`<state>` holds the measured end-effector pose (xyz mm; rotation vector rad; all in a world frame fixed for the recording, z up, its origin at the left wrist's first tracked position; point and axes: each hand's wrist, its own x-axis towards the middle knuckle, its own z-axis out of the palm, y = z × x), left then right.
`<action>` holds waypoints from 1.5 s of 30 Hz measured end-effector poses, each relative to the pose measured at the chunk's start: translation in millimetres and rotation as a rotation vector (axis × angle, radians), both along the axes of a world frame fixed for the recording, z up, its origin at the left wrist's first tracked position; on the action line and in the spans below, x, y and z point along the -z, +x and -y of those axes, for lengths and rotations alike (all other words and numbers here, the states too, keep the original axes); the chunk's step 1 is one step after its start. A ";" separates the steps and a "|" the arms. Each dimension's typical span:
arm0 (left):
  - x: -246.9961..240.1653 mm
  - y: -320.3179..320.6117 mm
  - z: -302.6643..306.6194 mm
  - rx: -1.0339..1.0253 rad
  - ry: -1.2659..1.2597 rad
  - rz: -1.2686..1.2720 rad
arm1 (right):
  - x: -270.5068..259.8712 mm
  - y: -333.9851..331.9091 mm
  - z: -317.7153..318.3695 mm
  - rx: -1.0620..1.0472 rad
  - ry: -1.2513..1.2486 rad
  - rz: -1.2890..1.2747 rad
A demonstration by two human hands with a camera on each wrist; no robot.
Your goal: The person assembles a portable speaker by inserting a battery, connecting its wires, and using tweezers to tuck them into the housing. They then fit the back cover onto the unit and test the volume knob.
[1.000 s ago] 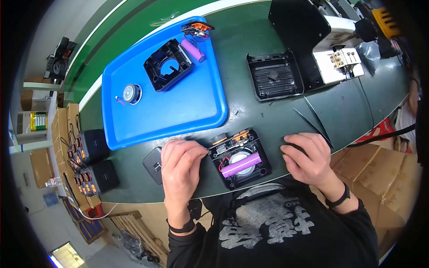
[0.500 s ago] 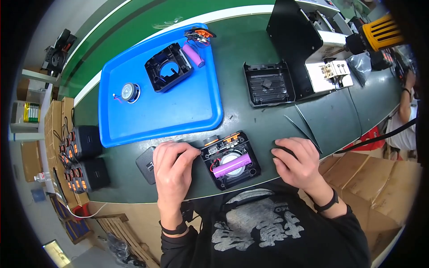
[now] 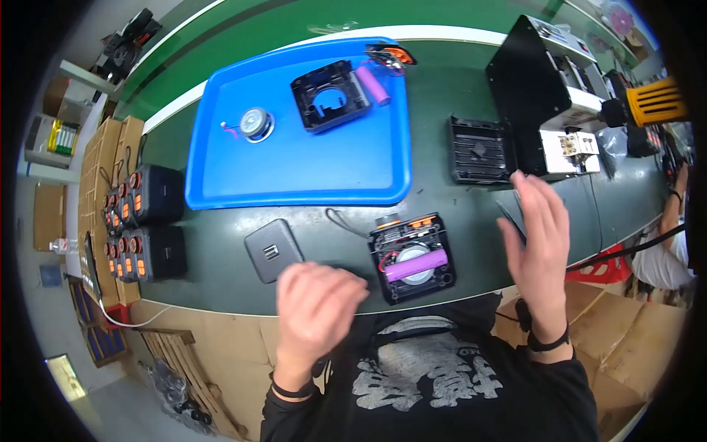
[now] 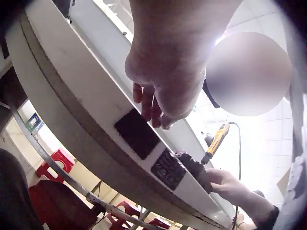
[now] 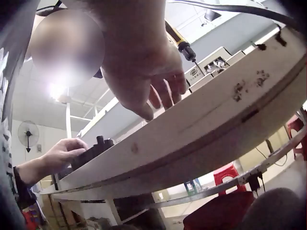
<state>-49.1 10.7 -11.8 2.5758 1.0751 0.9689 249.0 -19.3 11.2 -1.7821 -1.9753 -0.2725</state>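
Note:
On the green table before me lies an open black speaker housing (image 3: 380, 283), with a purple battery cell (image 3: 417, 265) across the round speaker magnet (image 3: 414, 278) and orange buttons along its far side. A thin cord loop (image 3: 340, 219) sticks out at its far left. My left hand (image 3: 313, 308), blurred, hovers near the table edge left of the housing, fingers loosely bent and nothing seen in them. Beside it lies a dark square cover (image 3: 273, 250). With fingers extended, my right hand (image 3: 543, 239) reaches toward a black ribbed shell (image 3: 482, 151), its fingertips overlapping the shell's near corner.
A blue tray (image 3: 294, 177) holds another black housing (image 3: 331, 96), a round speaker (image 3: 255, 124) and a second purple cell (image 3: 373, 85). A black-and-white machine (image 3: 526, 81) and a yellow screwdriver (image 3: 655, 103) stand right. Several finished speakers (image 3: 156, 195) stand left.
My left hand has drawn away from the housing's left corner toward the table edge, uncovering the cord loop and square cover. My right hand has moved forward toward the black shell, fingers straightening.

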 end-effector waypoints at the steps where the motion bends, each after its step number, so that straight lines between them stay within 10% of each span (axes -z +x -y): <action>1: 1.5 1.4 6.1 0.045 -0.032 0.005 | -0.1 -0.9 -4.7 0.033 -0.014 0.033; 45: 28.3 3.2 22.0 0.285 0.277 -0.258 | -20.1 12.7 29.0 -0.101 0.338 -0.161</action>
